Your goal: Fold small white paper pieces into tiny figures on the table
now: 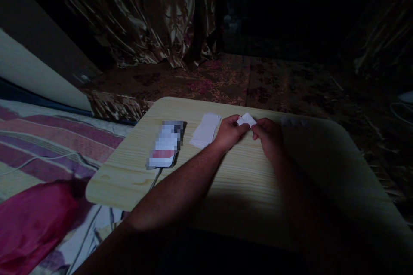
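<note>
A small folded piece of white paper (247, 119) is held between my two hands over the far part of the wooden table (245, 172). My left hand (229, 131) pinches its left side, thumb along the lower edge. On its lower right corner, the fingers of my right hand (267, 132) are closed. Just left of my left hand lies a stack of white paper sheets (205, 129). Several small pale pieces (293, 122) sit in shadow right of my right hand; their exact shape is too dim to tell.
A phone (166, 144) with a blurred lit screen lies on the table's left, a white cable (155, 179) running from its lower end. Left of the table is a striped bedspread (58, 150) with a pink cloth (38, 219). Patterned curtains (174, 13) hang behind.
</note>
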`<state>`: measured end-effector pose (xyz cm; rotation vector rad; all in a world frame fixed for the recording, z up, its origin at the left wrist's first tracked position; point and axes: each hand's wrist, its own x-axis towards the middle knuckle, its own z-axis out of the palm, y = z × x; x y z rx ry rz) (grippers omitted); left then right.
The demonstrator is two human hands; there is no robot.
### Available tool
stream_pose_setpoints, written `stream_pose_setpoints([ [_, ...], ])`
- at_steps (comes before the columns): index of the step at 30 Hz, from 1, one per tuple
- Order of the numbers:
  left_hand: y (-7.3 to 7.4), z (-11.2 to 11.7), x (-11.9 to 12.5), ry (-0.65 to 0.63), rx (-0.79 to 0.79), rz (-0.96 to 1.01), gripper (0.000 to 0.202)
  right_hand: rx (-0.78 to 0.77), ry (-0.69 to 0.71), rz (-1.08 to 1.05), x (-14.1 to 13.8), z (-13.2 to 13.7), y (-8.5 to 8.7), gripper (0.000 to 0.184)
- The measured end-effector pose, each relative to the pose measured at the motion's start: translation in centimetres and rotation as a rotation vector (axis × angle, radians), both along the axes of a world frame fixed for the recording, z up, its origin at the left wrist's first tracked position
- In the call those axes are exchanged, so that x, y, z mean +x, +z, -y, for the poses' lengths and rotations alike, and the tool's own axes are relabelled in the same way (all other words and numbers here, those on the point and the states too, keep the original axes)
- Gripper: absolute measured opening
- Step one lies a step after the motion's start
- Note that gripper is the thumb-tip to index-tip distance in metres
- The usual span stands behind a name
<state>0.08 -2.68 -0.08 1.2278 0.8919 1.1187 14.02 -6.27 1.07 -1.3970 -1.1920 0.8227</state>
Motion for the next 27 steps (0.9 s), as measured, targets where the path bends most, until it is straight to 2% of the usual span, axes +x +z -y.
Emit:
stream_pose_setpoints([
  [11, 0.36, 0.14, 0.13, -0.008, -0.021, 0.030, 0.017, -0.001, 0.019, 0.086, -0.30, 0.24, 0.39, 0.011],
  [27, 0.42, 0.24, -0.02, -0.025, -0.004, 0.008, 0.018, -0.008, 0.041, 0.087, -0.26, 0.28, 0.35, 0.014],
])
